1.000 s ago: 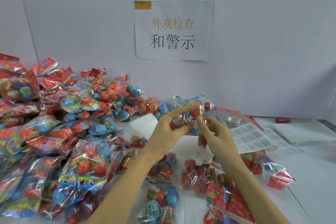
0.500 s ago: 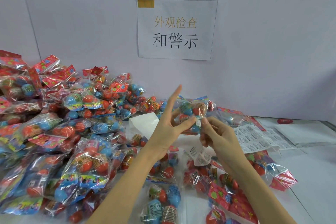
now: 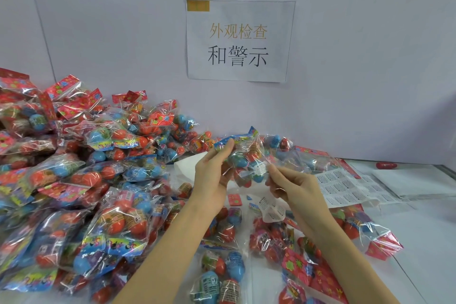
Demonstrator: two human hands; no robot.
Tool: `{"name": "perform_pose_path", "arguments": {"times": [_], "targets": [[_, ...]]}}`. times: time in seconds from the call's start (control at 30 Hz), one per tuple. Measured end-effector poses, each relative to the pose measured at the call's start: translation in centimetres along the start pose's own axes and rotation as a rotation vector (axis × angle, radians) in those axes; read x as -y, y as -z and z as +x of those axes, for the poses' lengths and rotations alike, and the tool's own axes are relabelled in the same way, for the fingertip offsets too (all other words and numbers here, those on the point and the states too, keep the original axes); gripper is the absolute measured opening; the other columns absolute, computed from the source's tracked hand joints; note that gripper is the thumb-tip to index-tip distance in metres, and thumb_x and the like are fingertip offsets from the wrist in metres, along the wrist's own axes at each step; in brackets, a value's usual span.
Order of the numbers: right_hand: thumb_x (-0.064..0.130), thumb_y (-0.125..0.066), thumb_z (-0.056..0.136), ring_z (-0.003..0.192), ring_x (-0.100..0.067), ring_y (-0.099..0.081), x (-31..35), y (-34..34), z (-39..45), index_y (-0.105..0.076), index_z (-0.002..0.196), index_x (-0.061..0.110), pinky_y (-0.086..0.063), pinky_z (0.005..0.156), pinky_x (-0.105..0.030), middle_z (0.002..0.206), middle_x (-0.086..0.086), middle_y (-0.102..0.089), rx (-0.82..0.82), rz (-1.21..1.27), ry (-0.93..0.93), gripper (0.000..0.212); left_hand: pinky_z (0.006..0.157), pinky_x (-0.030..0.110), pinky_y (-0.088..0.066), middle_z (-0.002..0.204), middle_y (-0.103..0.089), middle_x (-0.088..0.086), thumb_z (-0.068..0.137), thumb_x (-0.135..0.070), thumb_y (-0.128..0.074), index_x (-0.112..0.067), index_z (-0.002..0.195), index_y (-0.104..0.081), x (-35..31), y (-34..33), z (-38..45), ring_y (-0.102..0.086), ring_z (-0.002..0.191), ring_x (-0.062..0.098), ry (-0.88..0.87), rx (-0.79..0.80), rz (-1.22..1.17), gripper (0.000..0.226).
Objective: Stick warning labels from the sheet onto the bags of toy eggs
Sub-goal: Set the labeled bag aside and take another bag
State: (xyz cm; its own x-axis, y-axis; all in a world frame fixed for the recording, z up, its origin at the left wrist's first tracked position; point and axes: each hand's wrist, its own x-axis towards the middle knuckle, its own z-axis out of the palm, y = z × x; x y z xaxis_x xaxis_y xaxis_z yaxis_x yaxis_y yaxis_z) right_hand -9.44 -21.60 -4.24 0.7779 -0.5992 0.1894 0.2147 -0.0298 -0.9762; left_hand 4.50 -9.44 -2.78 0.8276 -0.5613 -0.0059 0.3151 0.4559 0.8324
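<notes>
My left hand (image 3: 212, 175) holds a clear bag of toy eggs (image 3: 246, 158) up above the table, with its fingers on the bag's blue header. A small white warning label (image 3: 260, 169) sits on the front of the bag. My right hand (image 3: 291, 185) is just right of it, fingers curled, with thumb and forefinger pinching the bag's plastic beside the label. The label sheet (image 3: 345, 187) lies flat on the table to the right, behind my right wrist.
A large heap of egg bags (image 3: 74, 180) fills the left side. Several more bags (image 3: 222, 274) lie in front, under my forearms. A curled scrap of backing paper (image 3: 271, 212) lies below my hands. White paper (image 3: 414, 180) and a red piece (image 3: 386, 165) lie at far right.
My left forefinger, raised straight half a second ago, now lies on the bag's header. The label that my right hand carried now sits on the bag.
</notes>
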Motion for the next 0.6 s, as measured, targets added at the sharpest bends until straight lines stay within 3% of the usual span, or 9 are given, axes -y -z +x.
{"name": "perform_pose_path", "arguments": {"times": [0.07,0.13,0.23,0.3,0.37,0.43,0.53,0.6], "targets": [[0.032,-0.072,0.095,0.068,-0.014,-0.057,-0.2,-0.4,-0.1,-0.084,0.084,0.009,-0.051,0.07,-0.027,0.077,-0.008,-0.071,0.013,-0.011,-0.003,0.028,0.075,0.034,-0.058,0.094,-0.08,0.003,0.087,-0.03,-0.082,-0.019,0.096,-0.081,0.2,-0.1,0.0,-0.073,0.08,0.016,0.026,-0.045,-0.006,0.014],[0.039,-0.074,0.09,0.07,-0.014,-0.063,-0.1,-0.4,-0.1,-0.085,0.089,0.014,-0.053,0.069,-0.025,0.081,-0.006,-0.076,-0.014,-0.033,-0.005,0.027,0.072,0.029,-0.059,0.092,-0.08,0.003,0.09,-0.03,-0.082,-0.02,0.089,-0.082,0.3,-0.2,0.0,-0.074,0.08,0.015,-0.024,-0.082,0.057,0.01],[0.047,-0.073,0.086,0.085,-0.021,-0.074,0.2,-0.2,-0.1,-0.081,0.107,0.021,-0.06,0.072,-0.026,0.098,-0.003,-0.08,0.025,-0.062,-0.012,0.034,0.082,0.029,-0.061,0.098,-0.081,0.001,0.09,-0.035,-0.081,-0.025,0.091,-0.084,0.5,0.0,0.0,-0.076,0.096,0.017,-0.175,-0.06,0.214,0.01],[0.047,-0.076,0.084,0.089,-0.029,-0.074,0.2,-0.1,-0.2,-0.08,0.104,0.023,-0.063,0.075,-0.032,0.098,-0.002,-0.08,0.021,-0.102,0.021,0.032,0.082,0.023,-0.06,0.103,-0.077,-0.004,0.089,-0.039,-0.081,-0.03,0.103,-0.079,0.9,-0.1,0.0,-0.072,0.101,0.01,-0.313,-0.055,0.384,0.016],[0.043,-0.079,0.085,0.086,-0.03,-0.074,-0.2,-0.3,-0.1,-0.079,0.1,0.022,-0.063,0.077,-0.034,0.094,-0.001,-0.079,-0.075,-0.137,0.071,0.026,0.081,0.021,-0.057,0.109,-0.067,-0.004,0.088,-0.038,-0.083,-0.03,0.112,-0.063,1.4,-0.1,0.0,-0.065,0.1,0.009,-0.525,-0.134,0.606,0.032],[0.036,-0.081,0.087,0.086,-0.021,-0.072,-0.4,-0.4,0.0,-0.075,0.1,0.022,-0.059,0.074,-0.024,0.093,0.005,-0.077,-0.192,-0.171,0.127,0.02,0.082,0.026,-0.054,0.107,-0.062,0.001,0.091,-0.042,-0.079,-0.023,0.108,-0.056,1.6,-0.1,0.1,-0.063,0.098,0.015,-0.608,-0.146,0.698,0.035],[0.03,-0.082,0.088,0.094,-0.008,-0.07,-0.5,-0.5,0.1,-0.071,0.107,0.026,-0.058,0.081,-0.022,0.1,0.011,-0.073,-0.18,-0.271,0.254,0.021,0.087,0.017,-0.051,0.109,-0.074,-0.008,0.091,-0.069,-0.061,-0.025,0.115,-0.067,1.1,-0.3,-0.2,-0.069,0.103,0.002,-0.288,0.173,0.591,0.05],[0.039,-0.074,0.091,0.104,-0.01,-0.069,-0.5,-1.0,-0.3,-0.075,0.112,0.03,-0.057,0.086,-0.025,0.112,0.01,-0.07,-0.054,-0.374,0.327,0.022,0.1,0.026,-0.054,0.117,-0.076,-0.006,0.089,-0.072,-0.066,-0.024,0.123,-0.069,1.4,-0.4,-0.3,-0.07,0.115,0.01,-0.112,0.335,0.53,0.059]]}}
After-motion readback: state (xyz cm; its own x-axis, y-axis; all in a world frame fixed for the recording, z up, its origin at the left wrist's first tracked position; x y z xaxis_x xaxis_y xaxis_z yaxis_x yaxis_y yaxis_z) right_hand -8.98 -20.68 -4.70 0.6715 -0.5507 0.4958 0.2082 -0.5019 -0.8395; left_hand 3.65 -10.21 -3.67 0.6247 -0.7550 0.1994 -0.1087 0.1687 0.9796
